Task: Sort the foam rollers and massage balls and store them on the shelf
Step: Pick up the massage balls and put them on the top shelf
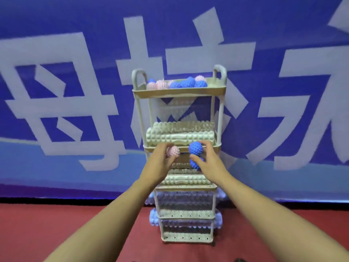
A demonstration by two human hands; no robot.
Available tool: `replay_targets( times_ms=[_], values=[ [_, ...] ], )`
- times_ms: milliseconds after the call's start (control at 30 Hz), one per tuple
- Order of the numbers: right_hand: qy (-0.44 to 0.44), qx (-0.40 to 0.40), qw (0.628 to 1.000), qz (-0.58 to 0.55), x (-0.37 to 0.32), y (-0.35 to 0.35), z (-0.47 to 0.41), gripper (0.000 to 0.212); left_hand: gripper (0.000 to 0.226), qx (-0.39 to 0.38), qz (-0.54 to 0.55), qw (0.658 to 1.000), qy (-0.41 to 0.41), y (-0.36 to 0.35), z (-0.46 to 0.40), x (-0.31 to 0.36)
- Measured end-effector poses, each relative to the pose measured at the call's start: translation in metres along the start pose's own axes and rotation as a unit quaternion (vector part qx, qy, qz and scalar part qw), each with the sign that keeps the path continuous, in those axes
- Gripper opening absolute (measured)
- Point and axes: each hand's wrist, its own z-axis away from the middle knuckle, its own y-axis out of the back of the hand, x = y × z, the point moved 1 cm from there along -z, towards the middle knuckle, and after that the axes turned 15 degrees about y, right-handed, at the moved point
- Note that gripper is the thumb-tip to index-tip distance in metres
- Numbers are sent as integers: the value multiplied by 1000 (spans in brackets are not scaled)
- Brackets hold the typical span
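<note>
Standing on red floor (pixel 56 224) against a blue banner (pixel 56 44) with white characters, the cream shelf (pixel 219 114) rises in tiers. Pink and blue balls (pixel 177 83) fill its top tray; cream rollers (pixel 179 137) lie crosswise below, long axes left-right, bluish rollers (pixel 154 219) lower down. Left hand (pixel 160 163) grips a pink ball (pixel 172 151); right hand (pixel 209 161) grips two blue balls (pixel 196 148), both before the roller tier.

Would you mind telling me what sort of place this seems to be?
Probably a gym or sports hall: a red sports-type floor, a large blue banner with white characters across the wall, and a beige tiered plastic shelf stocked with spiky massage balls and ridged foam rollers.
</note>
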Motion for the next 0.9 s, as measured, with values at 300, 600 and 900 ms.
replay_targets(
  times_ms=[300, 600, 900],
  values=[
    [197, 40, 964, 176, -98, 79, -140, 53, 39, 151, -8, 984, -94, 79, -92, 95],
    [174, 76, 963, 190, -103, 97, -213, 51, 39, 155, -54, 986, -20, 103, -175, 106],
    [144, 117, 949, 256, -89, 122, -243, 47, 39, 169, -80, 982, 9, 100, -189, 91]
  ],
)
